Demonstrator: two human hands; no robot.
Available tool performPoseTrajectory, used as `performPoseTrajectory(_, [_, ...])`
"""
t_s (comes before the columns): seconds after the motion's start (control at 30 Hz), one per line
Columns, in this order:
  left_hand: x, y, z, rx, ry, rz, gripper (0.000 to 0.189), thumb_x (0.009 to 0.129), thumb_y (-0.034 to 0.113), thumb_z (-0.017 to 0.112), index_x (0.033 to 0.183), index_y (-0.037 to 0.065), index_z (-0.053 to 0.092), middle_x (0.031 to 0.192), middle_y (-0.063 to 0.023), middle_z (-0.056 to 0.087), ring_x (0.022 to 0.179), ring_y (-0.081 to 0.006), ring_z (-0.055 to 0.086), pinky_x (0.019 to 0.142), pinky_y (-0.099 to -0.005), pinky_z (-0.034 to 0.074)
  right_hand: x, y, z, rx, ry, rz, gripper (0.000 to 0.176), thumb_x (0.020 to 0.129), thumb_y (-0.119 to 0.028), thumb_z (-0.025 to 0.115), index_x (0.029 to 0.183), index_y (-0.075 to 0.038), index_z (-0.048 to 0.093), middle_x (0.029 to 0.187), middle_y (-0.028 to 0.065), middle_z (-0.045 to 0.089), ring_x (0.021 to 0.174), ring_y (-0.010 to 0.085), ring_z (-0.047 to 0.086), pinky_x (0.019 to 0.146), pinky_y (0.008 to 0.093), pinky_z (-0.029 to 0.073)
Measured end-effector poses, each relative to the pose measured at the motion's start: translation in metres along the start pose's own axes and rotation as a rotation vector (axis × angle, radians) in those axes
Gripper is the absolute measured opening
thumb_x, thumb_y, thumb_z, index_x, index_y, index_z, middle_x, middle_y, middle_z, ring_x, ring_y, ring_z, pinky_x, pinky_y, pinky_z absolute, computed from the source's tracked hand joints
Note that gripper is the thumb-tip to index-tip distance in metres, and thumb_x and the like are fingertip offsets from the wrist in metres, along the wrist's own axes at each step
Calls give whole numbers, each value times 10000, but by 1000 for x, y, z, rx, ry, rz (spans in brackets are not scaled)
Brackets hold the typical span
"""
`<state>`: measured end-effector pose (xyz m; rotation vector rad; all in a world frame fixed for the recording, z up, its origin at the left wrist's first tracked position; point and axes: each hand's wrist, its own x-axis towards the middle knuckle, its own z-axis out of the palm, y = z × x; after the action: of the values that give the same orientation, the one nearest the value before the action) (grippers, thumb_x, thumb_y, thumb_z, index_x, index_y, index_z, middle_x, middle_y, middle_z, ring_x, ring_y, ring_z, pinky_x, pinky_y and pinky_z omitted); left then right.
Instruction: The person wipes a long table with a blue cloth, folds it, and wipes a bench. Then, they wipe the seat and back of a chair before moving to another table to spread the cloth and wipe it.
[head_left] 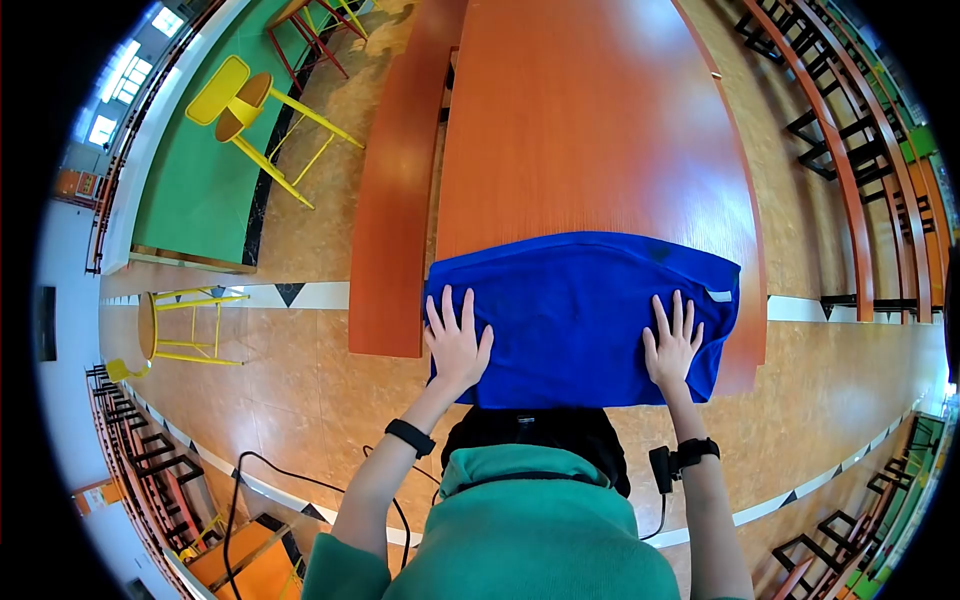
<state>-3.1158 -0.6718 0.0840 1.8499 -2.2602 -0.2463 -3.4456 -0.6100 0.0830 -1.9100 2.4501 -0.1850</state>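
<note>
Squarely on the blue cloth (pixel 580 310) over the table (pixel 590 130): left hand (pixel 457 348), right hand (pixel 672 348), fingers (pixel 468 308) wide.

So the blue cloth (pixel 575 315) is a solid royal blue piece, soft-looking, maybe fleece or knit, can't really tell the fabric. It's spread out flat and pretty smooth, roughly rectangular, long side running across the table (pixel 590 130). It sits right at the near end of the table and covers almost the whole width: the left edge reaches the table's left side, while the right edge stops just short of the table's right side. There's a small white tag (pixel 720 295) by its right edge and a little dark mark near the far right corner.
</note>
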Motion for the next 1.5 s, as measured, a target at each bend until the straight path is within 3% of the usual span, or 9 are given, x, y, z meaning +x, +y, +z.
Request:
performPoseTrajectory(0.13, [43, 8, 13, 66, 119, -96, 630, 826, 424, 509, 1355, 127, 340, 1421, -181, 222, 1217, -429, 269, 844, -533, 318, 19, 0, 0, -21, 2, -42, 510, 851, -377, 447, 1348, -277, 395, 1469, 69, 233, 1350, 310, 185, 1056, 551, 101])
performPoseTrajectory(0.43, [162, 11, 25, 128, 123, -85, 645, 842, 452, 469, 1369, 115, 314, 1441, -196, 191, 1282, -460, 189, 903, -604, 279, 113, 3, 9, -45, 50, -92, 507, 849, -376, 441, 1345, -279, 396, 1460, 65, 253, 1339, 309, 215, 1057, 544, 125])
performPoseTrajectory(0.7, [242, 14, 30, 142, 144, -171, 630, 824, 477, 509, 1368, 217, 328, 1436, -99, 242, 1228, -373, 290, 880, -557, 322, 212, 11, 18, -76, 95, -151, 490, 858, -389, 439, 1337, -296, 401, 1453, 43, 273, 1329, 299, 244, 1052, 537, 161])
performPoseTrajectory(1.0, [348, 11, 37, 142, 161, -182, 617, 818, 500, 511, 1356, 244, 351, 1427, -84, 252, 1239, -353, 275, 886, -551, 318, 333, 14, 28, -128, 139, -166, 489, 874, -411, 413, 1354, -336, 362, 1454, 32, 277, 1337, 275, 239, 1064, 513, 162])
performPoseTrajectory(1.27, [409, 2, 41, 119, 204, -154, 614, 803, 503, 524, 1326, 211, 391, 1404, -108, 278, 1233, -395, 265, 881, -572, 319, 398, 11, 33, -150, 144, -191, 475, 889, -428, 386, 1356, -345, 358, 1460, 21, 270, 1344, 270, 232, 1070, 515, 151])
performPoseTrajectory(1.5, [457, 7, 47, 116, 196, -177, 611, 817, 523, 499, 1349, 263, 349, 1436, -67, 248, 1272, -364, 242, 917, -584, 295, 452, 21, 40, -152, 171, -211, 475, 896, -437, 373, 1364, -361, 335, 1461, 8, 266, 1344, 257, 236, 1066, 507, 161])
